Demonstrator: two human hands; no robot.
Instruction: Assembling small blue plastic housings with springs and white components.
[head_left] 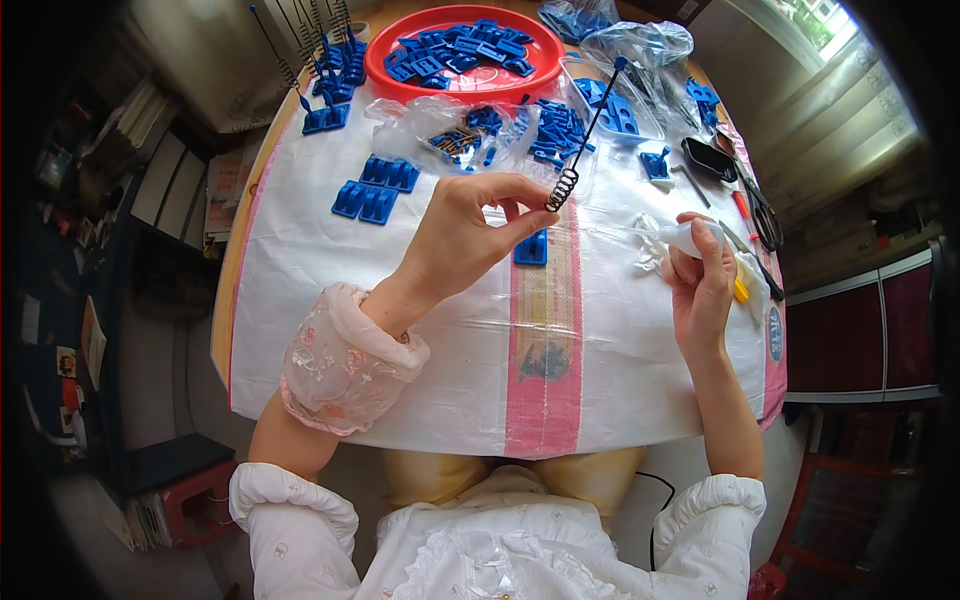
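Above the middle of the table, my left hand (450, 230) pinches a black coil spring (563, 190) between thumb and fingers. A thin black rod rises from the coil, slanting up and right to a blue tip (621, 63). Just beneath that hand a small blue plastic piece (531, 249) lies on the striped cloth. My right hand (702, 285) is wrapped round a small white squeeze bottle (690, 238), its thin nozzle pointing left, apart from the spring. Crumpled white tissue (648, 245) lies beside the bottle.
Blue plates fill a red round tray (378, 75) at the back. Finished-looking spring pieces stand on blue bases (326, 119) at far left. Several blue double pieces (363, 203) lie left of centre. Small blue parts (560, 130) sit mid-table; scissors (768, 222) and tools lie right.
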